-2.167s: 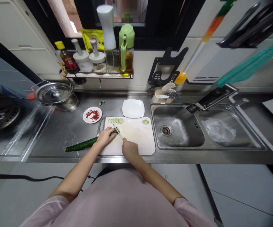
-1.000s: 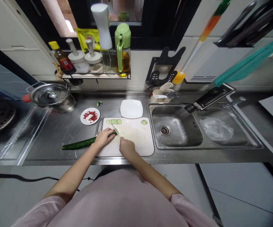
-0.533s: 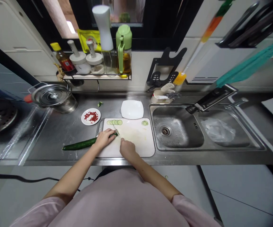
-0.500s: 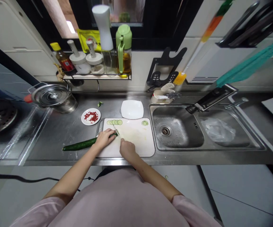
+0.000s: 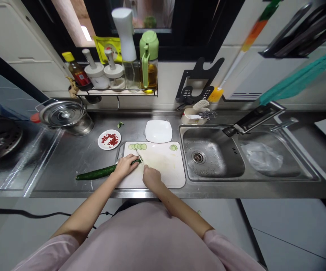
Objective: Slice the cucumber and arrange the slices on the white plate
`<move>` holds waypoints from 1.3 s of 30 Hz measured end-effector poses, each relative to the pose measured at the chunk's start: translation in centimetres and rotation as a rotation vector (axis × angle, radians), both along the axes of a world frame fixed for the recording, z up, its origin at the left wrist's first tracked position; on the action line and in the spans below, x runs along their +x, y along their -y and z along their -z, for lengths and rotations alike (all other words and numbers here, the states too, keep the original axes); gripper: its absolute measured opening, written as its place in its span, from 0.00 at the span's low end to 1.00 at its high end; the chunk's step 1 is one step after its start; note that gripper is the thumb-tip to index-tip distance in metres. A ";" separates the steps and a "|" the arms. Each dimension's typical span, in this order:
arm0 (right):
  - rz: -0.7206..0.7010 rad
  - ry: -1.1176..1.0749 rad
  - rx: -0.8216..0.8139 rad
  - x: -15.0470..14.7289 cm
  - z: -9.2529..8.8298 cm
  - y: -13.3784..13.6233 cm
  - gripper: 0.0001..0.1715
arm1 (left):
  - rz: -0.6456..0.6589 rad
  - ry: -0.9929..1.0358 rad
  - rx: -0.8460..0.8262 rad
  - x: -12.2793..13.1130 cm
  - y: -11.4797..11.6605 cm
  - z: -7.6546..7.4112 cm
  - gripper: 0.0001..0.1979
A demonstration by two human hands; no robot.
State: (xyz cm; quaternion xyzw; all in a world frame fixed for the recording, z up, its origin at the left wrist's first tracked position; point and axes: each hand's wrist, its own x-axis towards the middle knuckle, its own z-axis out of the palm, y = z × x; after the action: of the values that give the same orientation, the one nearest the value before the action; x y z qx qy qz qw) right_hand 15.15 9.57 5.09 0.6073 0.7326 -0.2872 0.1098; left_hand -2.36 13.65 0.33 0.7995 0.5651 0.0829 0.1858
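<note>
A long green cucumber [image 5: 96, 174] lies across the left edge of the white cutting board [image 5: 165, 165]. My left hand [image 5: 125, 166] is closed over its right end, pressing it to the board. My right hand [image 5: 151, 178] is shut on a knife [image 5: 140, 157] whose blade stands at the cucumber's cut end, just beyond my left fingertips. Several cucumber slices [image 5: 137, 146] lie in a row at the board's far left corner. One more slice [image 5: 173, 147] lies at the far right corner.
A small plate of chopped red chilli [image 5: 109, 139] and an empty white square plate [image 5: 158, 131] sit behind the board. A lidded steel pot [image 5: 64, 116] stands at the left, a sink [image 5: 212, 158] at the right. A shelf of bottles [image 5: 117, 71] runs along the wall.
My right hand and the knife have shifted slightly left along the cucumber. The view has drifted a little; my left hand keeps its hold.
</note>
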 end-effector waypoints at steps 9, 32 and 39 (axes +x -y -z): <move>-0.001 -0.015 -0.010 0.5 0.4 0.4 0.17 | 0.000 0.023 0.003 -0.1 -0.1 0.4 0.16; -0.008 0.016 -0.053 0.9 1.1 -0.5 0.17 | 0.023 0.058 0.012 -0.4 -0.3 0.4 0.16; 0.024 0.024 -0.054 0.8 1.5 -0.8 0.18 | 0.004 0.087 0.019 -0.4 -0.2 0.5 0.16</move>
State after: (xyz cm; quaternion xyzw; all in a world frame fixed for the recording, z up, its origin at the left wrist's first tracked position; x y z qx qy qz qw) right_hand 16.00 10.32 3.59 0.6163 0.7158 -0.3008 0.1313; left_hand -2.79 13.82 -0.15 0.7980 0.5542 0.1226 0.2025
